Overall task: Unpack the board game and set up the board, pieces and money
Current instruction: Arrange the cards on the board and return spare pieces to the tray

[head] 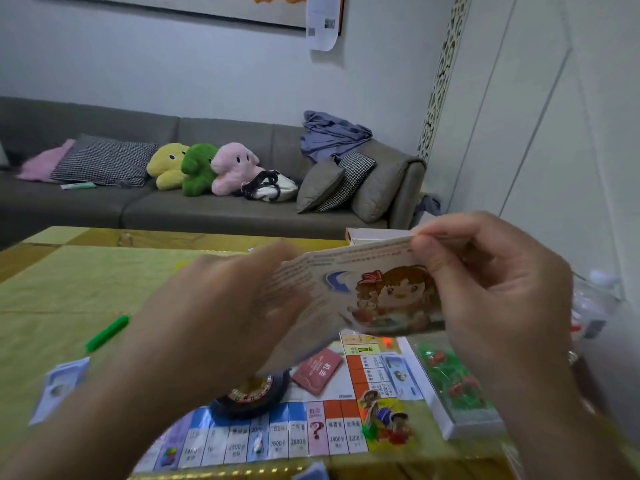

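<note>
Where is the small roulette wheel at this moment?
In the head view, the roulette wheel lies on the game board near the bottom centre, partly hidden behind the left hand, with the red card deck just to its right.

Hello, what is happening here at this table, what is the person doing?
A person is setting up a board game. Both hands hold a printed sheet with a cartoon girl above the table: the right hand pinches its top edge, and the blurred left hand holds its other end. Below, the game board lies open, with a small roulette wheel, a red card deck and some banknotes on it.
</note>
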Demonstrator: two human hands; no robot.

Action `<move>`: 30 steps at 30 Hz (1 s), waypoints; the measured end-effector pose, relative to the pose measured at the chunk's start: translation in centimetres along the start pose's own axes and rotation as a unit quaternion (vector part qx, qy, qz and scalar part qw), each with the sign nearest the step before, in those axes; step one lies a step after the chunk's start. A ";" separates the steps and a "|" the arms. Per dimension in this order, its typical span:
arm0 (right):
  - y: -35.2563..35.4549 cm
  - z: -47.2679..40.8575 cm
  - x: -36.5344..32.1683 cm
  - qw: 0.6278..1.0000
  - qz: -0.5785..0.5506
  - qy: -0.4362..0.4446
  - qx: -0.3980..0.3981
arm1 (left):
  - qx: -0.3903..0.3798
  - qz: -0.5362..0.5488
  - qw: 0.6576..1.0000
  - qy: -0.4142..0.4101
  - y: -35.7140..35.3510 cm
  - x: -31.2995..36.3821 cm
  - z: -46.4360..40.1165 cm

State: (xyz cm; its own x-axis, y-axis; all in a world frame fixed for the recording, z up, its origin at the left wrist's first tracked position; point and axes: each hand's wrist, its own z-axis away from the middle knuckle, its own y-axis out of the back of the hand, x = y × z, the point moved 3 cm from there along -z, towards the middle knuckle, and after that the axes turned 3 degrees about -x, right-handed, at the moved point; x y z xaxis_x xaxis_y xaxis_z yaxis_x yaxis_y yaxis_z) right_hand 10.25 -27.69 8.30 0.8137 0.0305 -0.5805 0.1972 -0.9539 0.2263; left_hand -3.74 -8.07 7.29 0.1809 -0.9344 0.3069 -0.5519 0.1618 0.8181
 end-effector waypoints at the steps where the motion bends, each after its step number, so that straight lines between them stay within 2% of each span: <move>1: -0.4 0.4 -0.6 1.000 0.002 0.015 -0.003 | 0.008 0.014 1.000 0.004 -0.5 0.2 -0.1; 3: -1.3 1.3 -1.6 0.999 -0.006 0.028 -0.035 | 0.037 0.112 0.992 0.048 -1.5 0.2 -0.1; 4: -1.9 2.0 -1.9 0.997 -0.016 0.018 -0.076 | 0.043 0.200 0.975 0.092 -1.9 0.1 -0.2; 5: -2.7 2.7 -2.0 0.991 -0.024 0.001 -0.134 | 0.043 0.310 0.938 0.148 -2.4 0.0 -0.2; 7: -4.1 4.2 -1.9 0.971 0.015 -0.013 -0.238 | 0.021 0.513 0.816 0.265 -3.3 0.2 0.3; 8: -4.6 4.8 -1.7 0.962 0.047 -0.002 -0.270 | 0.001 0.581 0.755 0.303 -3.7 0.1 0.4; 9: -5.1 5.3 -1.4 0.954 0.069 0.010 -0.291 | -0.021 0.622 0.715 0.319 -4.1 0.1 0.6; 10: -5.4 5.6 -1.0 0.948 0.078 0.013 -0.307 | -0.038 0.639 0.699 0.320 -4.5 0.0 0.7; 11: -5.5 5.8 -0.7 0.944 0.083 0.007 -0.320 | -0.042 0.636 0.705 0.312 -4.7 -0.1 0.7; 13: -5.7 6.0 -0.3 0.937 0.092 -0.001 -0.337 | -0.008 0.599 0.742 0.301 -5.2 -0.6 0.8; 15: -5.7 6.3 0.0 0.941 0.107 -0.002 -0.320 | 0.037 0.567 0.764 0.305 -5.6 -1.0 0.9; 17: -5.4 6.3 0.3 0.955 0.156 -0.030 -0.252 | 0.079 0.578 0.745 0.323 -5.8 -1.4 0.9; 18: -5.0 6.1 0.6 0.955 0.175 -0.084 -0.226 | 0.097 0.597 0.723 0.334 -5.8 -1.4 1.0; 19: -4.8 6.0 1.0 0.946 0.164 -0.178 -0.215 | 0.109 0.620 0.698 0.340 -5.9 -1.4 1.0; 20: -4.7 6.0 1.5 0.926 0.109 -0.290 -0.215 | 0.111 0.645 0.676 0.338 -6.1 -1.2 1.0; 22: -4.9 6.6 3.2 0.845 -0.124 -0.482 -0.195 | 0.086 0.681 0.652 0.323 -6.8 -0.2 0.9; 23: -4.7 6.7 3.9 0.798 -0.242 -0.528 -0.161 | 0.067 0.690 0.648 0.316 -7.5 0.4 0.8; 24: -4.7 6.7 4.4 0.767 -0.316 -0.545 -0.121 | 0.048 0.692 0.648 0.316 -7.9 0.7 0.9; 25: -4.0 6.7 5.2 0.767 -0.330 -0.543 -0.084 | 0.022 0.686 0.654 0.319 -8.5 1.3 1.0; 28: -1.7 6.5 7.2 0.852 -0.214 -0.476 -0.044 | -0.059 0.650 0.690 0.313 -9.3 1.9 1.0; 30: -0.3 6.1 7.7 0.882 -0.179 -0.434 -0.035 | -0.108 0.630 0.703 0.312 -9.4 2.2 1.0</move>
State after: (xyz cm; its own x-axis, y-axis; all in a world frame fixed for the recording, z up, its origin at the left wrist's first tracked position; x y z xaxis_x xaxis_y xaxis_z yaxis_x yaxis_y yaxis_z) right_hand 13.08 -29.00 -1.02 -0.0261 0.0574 -0.9980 0.4149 -0.9077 -0.0631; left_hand 1.04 -11.93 -0.17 0.0187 0.3041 0.9525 -0.4709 0.8430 -0.2599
